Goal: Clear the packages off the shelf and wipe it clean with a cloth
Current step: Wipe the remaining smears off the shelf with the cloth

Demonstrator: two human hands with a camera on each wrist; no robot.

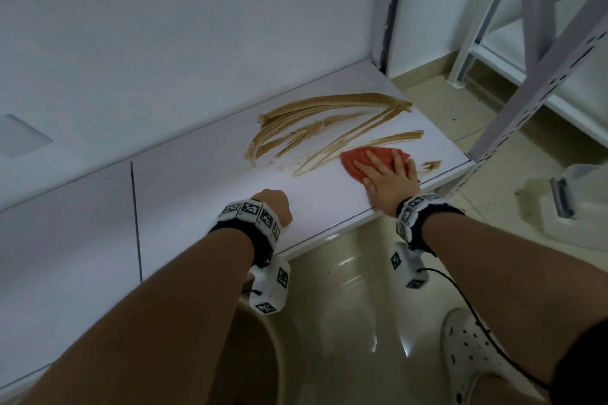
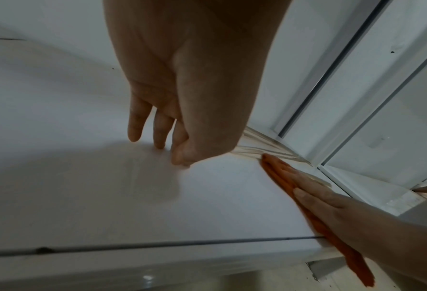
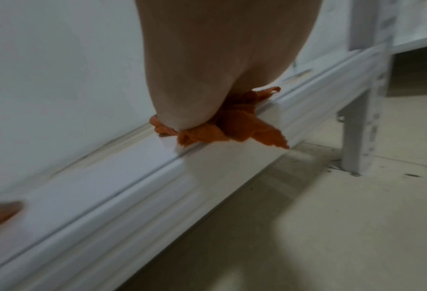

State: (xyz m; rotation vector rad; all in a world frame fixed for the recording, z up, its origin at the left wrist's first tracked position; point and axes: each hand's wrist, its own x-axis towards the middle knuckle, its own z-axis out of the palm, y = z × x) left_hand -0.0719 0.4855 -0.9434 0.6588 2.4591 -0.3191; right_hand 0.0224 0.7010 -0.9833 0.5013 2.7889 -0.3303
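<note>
A: No packages are seen on the white flat shelf board; only broad brown streaks of smeared residue are left, right of centre in the head view.

B: And the crumpled orange-red cloth?

A: It is pressed flat onto the board, low and right of the main streaks. The right hand is laid on top of it with fingers straight and slightly spread, nothing pinched. That flat palm is judged to be chosen so that pressure is spread across the fabric.

B: Why is part of the cloth hanging off?

A: In the right wrist view a corner of it is seen spilling over the shelf's front lip at mid-frame, probably because the hand is set close to the edge, where a small separate brown smudge lies just to the right.

B: And the left hand?

A: It is rested on bare board at lower centre of the head view, well apart from the cloth. In the left wrist view its fingertips are seen touching the surface, loosely bent, with nothing held. It is judged to serve as a brace.

B: How far along is it?

A: Most of the streaks are not yet wiped away.
</note>
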